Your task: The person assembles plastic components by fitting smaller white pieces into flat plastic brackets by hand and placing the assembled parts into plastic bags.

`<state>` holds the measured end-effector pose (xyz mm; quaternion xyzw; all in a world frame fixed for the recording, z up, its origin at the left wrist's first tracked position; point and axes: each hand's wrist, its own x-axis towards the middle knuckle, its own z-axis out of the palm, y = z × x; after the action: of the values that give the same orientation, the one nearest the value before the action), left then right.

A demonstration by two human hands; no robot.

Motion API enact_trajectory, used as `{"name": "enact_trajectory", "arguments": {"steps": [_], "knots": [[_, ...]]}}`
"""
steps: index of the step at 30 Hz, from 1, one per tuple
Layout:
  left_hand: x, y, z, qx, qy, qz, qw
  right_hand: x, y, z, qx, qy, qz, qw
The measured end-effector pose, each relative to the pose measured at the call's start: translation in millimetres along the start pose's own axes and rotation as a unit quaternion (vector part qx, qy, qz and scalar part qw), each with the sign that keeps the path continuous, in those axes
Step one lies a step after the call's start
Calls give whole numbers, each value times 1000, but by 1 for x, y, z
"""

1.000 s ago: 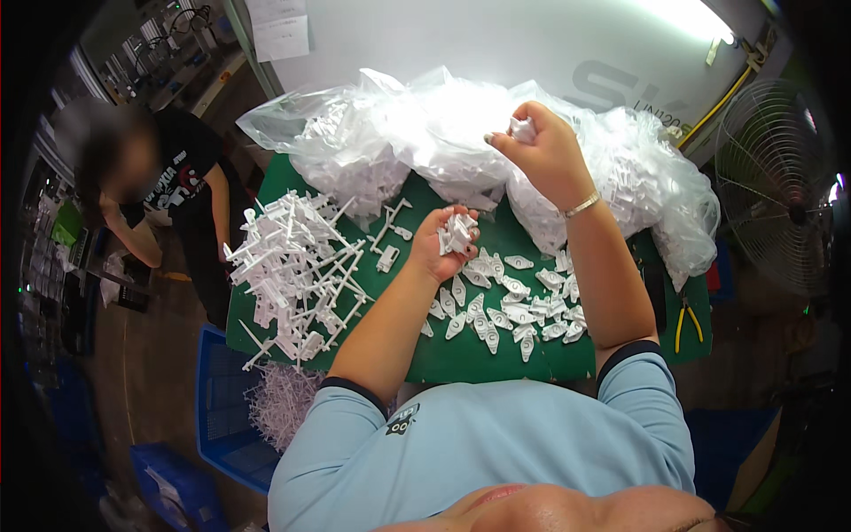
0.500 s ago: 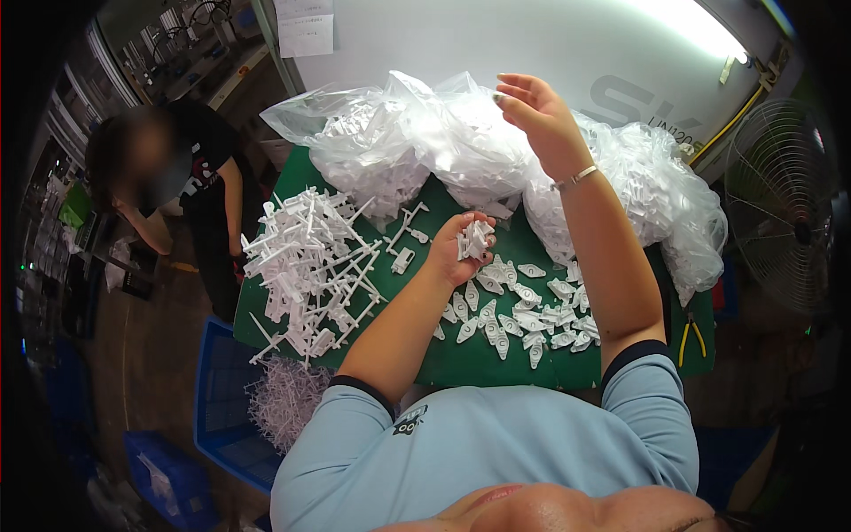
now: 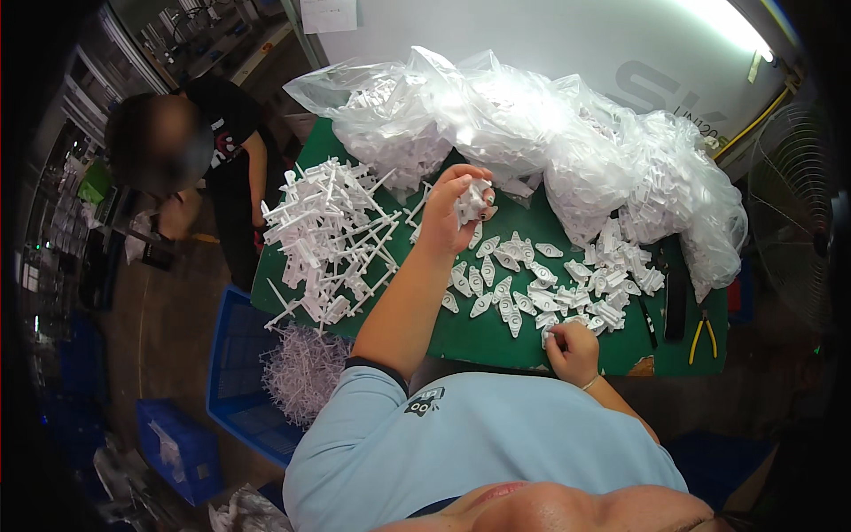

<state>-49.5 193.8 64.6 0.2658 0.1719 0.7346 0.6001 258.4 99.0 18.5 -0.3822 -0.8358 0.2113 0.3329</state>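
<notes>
The two hands are apart. The left hand [image 3: 445, 215], raised over the green table [image 3: 472, 340], is curled around white pieces [image 3: 472, 203]. The right hand [image 3: 577, 351] bends low beside loose parts [image 3: 510, 312]; whether it grips one, I cannot tell. Full bags [image 3: 581, 173] stand behind; white sticks [image 3: 326, 244] lie left.

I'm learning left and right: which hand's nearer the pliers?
Right. The right hand is left of the pliers, about level in the picture; the left hand is farther left and higher up.
</notes>
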Motion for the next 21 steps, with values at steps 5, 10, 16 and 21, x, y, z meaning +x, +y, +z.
{"name": "enact_trajectory", "arguments": {"steps": [5,10,16,21], "knots": [[-5,91,65,162,25,228,960,2,2,6,0,13,29,999],[61,174,97,354,180,355,846,1,2,4,1,12,17,1000],[116,202,56,469,243,291,797,4,1,2,9,-1,14,1000],[124,201,32,487,266,281,783,2,4,3,20,2,16,1000]]}}
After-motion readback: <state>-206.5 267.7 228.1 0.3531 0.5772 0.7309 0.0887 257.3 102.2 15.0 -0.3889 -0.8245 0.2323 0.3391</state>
